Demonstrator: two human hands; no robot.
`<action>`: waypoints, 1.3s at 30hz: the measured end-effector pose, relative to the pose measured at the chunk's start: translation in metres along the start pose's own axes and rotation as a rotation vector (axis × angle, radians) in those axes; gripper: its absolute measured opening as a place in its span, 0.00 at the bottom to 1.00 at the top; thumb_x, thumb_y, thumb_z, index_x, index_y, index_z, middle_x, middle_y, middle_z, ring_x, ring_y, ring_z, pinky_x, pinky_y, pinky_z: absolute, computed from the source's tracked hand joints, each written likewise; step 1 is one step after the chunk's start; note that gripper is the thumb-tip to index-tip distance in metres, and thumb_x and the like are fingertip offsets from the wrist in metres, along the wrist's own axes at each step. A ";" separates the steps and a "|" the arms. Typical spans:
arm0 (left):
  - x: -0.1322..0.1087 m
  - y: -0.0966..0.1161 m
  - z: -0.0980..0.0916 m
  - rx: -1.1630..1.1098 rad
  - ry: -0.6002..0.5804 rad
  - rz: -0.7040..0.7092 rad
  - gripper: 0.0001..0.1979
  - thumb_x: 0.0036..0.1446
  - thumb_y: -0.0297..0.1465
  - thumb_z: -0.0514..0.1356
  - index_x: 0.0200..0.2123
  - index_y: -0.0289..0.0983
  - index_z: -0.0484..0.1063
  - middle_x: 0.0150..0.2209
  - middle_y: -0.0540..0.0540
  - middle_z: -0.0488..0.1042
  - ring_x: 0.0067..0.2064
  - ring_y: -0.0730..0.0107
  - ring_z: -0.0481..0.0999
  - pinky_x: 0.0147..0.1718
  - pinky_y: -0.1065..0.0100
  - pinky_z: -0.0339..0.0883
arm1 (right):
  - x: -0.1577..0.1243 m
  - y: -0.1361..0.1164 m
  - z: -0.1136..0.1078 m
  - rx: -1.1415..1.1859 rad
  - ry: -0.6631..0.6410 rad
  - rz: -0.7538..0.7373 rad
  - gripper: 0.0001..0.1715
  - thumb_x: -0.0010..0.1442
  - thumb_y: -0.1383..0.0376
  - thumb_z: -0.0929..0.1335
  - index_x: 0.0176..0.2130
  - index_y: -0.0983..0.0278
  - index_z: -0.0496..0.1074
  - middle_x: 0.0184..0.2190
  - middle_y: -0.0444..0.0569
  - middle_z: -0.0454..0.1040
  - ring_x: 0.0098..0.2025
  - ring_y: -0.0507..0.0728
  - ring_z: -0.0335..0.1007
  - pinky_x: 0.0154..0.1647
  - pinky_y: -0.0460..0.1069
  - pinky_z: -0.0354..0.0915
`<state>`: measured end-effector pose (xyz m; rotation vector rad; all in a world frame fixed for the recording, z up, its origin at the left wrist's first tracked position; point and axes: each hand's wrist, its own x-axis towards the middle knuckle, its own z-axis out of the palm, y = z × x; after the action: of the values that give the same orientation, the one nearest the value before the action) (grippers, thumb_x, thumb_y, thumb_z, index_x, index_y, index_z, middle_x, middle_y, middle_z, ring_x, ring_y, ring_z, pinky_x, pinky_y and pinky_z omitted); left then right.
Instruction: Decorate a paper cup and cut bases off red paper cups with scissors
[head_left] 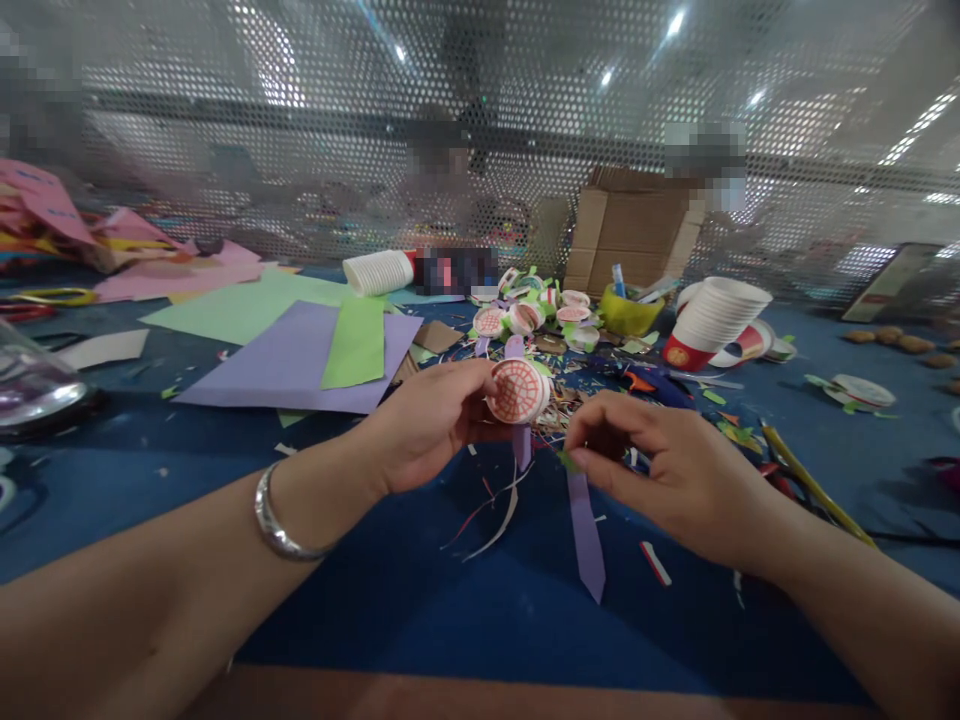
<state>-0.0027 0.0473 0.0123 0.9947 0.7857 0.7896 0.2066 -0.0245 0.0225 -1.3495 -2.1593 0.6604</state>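
Note:
My left hand [431, 420] is closed round a small round paper-cup piece [517, 391] with a red grid pattern, held just above the blue table [420, 590]. A purple paper strip [522, 445] hangs from that piece. My right hand [667, 470] is pinched on a tiny green scrap [568, 462] right beside the round piece. A longer pointed purple strip [586, 535] lies on the table under the right hand. A silver bangle [281, 520] sits on my left wrist.
Purple [277, 365] and green [356, 342] paper sheets lie at the left. A pile of similar round pieces [529, 312], a yellow bowl [626, 315], stacked paper cups [712, 320], a cardboard box [634, 235] and scattered offcuts sit behind. A perforated metal screen [480, 120] bounds the far edge.

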 end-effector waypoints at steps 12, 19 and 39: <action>-0.006 0.003 0.009 -0.017 0.002 -0.129 0.09 0.56 0.21 0.57 0.27 0.34 0.77 0.29 0.48 0.76 0.29 0.76 0.74 0.26 0.76 0.68 | -0.006 0.001 0.002 0.089 0.214 -0.042 0.09 0.65 0.59 0.71 0.44 0.57 0.69 0.37 0.44 0.77 0.36 0.54 0.76 0.40 0.50 0.69; -0.005 0.003 0.009 -0.049 -0.002 -0.118 0.09 0.55 0.20 0.57 0.28 0.34 0.77 0.28 0.49 0.76 0.29 0.76 0.73 0.27 0.76 0.68 | -0.004 -0.003 0.003 0.121 0.225 -0.015 0.10 0.64 0.61 0.72 0.45 0.58 0.70 0.38 0.46 0.78 0.37 0.55 0.76 0.40 0.50 0.72; -0.005 0.000 0.004 0.033 -0.093 -0.103 0.05 0.55 0.23 0.59 0.28 0.33 0.73 0.29 0.49 0.74 0.28 0.77 0.72 0.27 0.77 0.68 | 0.001 -0.011 0.003 0.552 0.193 0.192 0.16 0.55 0.65 0.77 0.38 0.61 0.67 0.27 0.39 0.79 0.29 0.50 0.80 0.33 0.41 0.75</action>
<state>-0.0015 0.0413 0.0144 1.0050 0.7658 0.6389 0.1966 -0.0281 0.0271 -1.2543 -1.5482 1.0594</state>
